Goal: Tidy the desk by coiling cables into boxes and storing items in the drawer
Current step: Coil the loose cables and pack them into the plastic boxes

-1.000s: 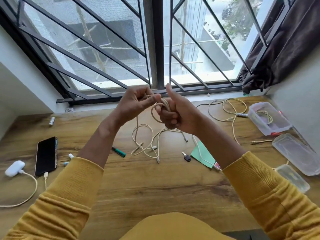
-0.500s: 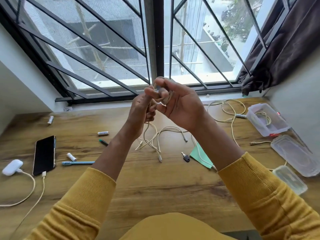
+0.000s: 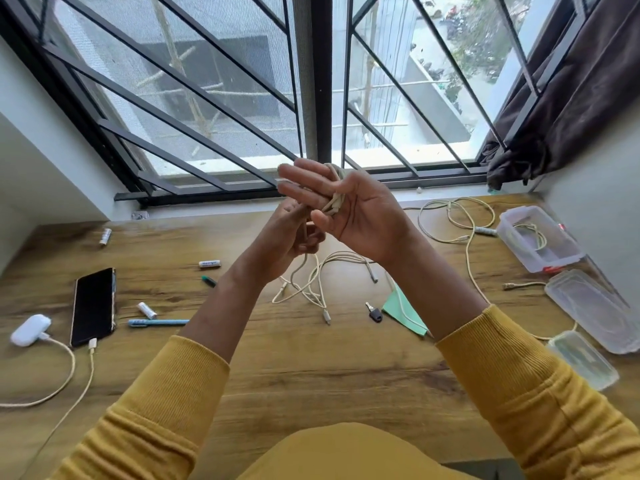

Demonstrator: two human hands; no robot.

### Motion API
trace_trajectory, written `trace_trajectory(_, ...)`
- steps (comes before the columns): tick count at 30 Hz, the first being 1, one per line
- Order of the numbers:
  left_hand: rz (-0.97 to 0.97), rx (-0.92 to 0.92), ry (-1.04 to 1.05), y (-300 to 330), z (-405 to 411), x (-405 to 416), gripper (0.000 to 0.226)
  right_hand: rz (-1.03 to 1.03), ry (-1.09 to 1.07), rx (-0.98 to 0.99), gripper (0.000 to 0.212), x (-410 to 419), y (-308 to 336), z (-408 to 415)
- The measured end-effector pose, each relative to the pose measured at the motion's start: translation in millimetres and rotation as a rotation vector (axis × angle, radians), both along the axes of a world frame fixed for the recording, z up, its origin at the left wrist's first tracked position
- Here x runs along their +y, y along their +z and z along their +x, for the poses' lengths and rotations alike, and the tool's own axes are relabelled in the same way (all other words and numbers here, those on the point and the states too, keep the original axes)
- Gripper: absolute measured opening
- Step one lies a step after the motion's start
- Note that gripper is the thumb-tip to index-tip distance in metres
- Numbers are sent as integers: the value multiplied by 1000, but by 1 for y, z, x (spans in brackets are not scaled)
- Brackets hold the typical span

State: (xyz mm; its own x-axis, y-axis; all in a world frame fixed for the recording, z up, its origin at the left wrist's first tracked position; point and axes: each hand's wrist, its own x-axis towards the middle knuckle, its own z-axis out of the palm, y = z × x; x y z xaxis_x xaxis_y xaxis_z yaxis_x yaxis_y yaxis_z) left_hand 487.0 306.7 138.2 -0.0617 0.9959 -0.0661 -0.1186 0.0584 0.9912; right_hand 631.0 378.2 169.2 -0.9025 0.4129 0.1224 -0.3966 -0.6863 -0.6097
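The right hand (image 3: 360,209) is raised above the desk (image 3: 311,368), palm up and fingers almost straight, with a cream cable (image 3: 334,199) wound in several turns around the palm and between the fingers. The left hand (image 3: 294,237) sits just below it, fingers curled around the free length of the same cable, which hangs down to a loose tangle on the wood with its plugs spread out.

A second cable (image 3: 457,220) lies in open loops at the right rear of the desk, and a third cable (image 3: 69,375) trails across the left front, plugged into one black phone (image 3: 92,306) and one white charger (image 3: 29,330).

Three clear plastic boxes stand along the right edge: the far box (image 3: 512,244) holds a small coiled cable, the middle box (image 3: 595,310) and the near box (image 3: 585,360) lie beside it.

Three batteries lie to the left: one battery by the window (image 3: 105,236), one battery in the middle (image 3: 209,264) and one battery near the phone (image 3: 147,310). One blue pen (image 3: 157,322) lies beside that last one, and one green marker (image 3: 209,281) shows just past the left wrist. One key (image 3: 374,312) lies next to one green paper (image 3: 401,311) under the right forearm.
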Motion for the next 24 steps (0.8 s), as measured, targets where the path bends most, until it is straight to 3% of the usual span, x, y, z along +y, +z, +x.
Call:
trace_trajectory(6, 18, -50, -5, 7, -11, 1, 50, 87, 23, -111, 62, 2, -5, 2)
trace_trajectory(9, 22, 0, -67, 10, -17, 5, 36, 116, 17, -137, 60, -2, -7, 1)
trace_trajectory(19, -36, -65, -240, 8, -26, 6, 57, 123, 107, -130, 61, -6, -3, 9)
trace_trajectory(24, -29, -187, -204, 11, -31, 6, 49, 87, 168, -70, 69, -12, 0, 4)
